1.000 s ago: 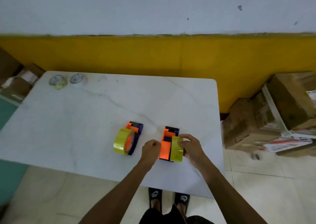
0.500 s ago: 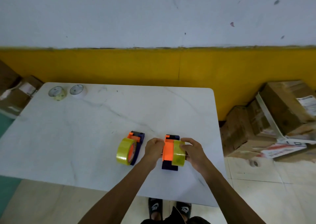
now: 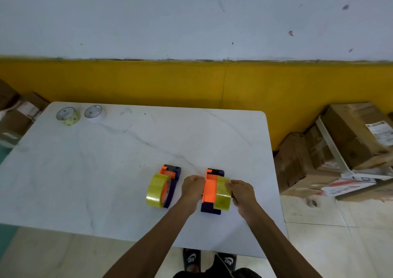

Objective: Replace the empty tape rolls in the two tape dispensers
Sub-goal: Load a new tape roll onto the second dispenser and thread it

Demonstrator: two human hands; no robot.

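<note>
gripping right dispenser point(image 3: 210, 189), both hands point(image 3: 192, 187)

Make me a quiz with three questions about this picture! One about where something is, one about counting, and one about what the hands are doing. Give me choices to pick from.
1. Where do the two loose tape rolls lie?
A. Far left corner of the table
B. On the floor
C. Right next to the hands

2. How many tape dispensers are on the table?
A. One
B. Two
C. Four

3. What is the right hand doing?
A. Resting flat on the table
B. Hanging in the air
C. Holding the yellow tape on the right dispenser

Answers:
1. A: both sit at the far left corner, well away from the hands.
2. B: the left dispenser and the right one stand side by side.
3. C: its fingers wrap round the yellow roll, while the left hand grips the dispenser's other side.
</note>
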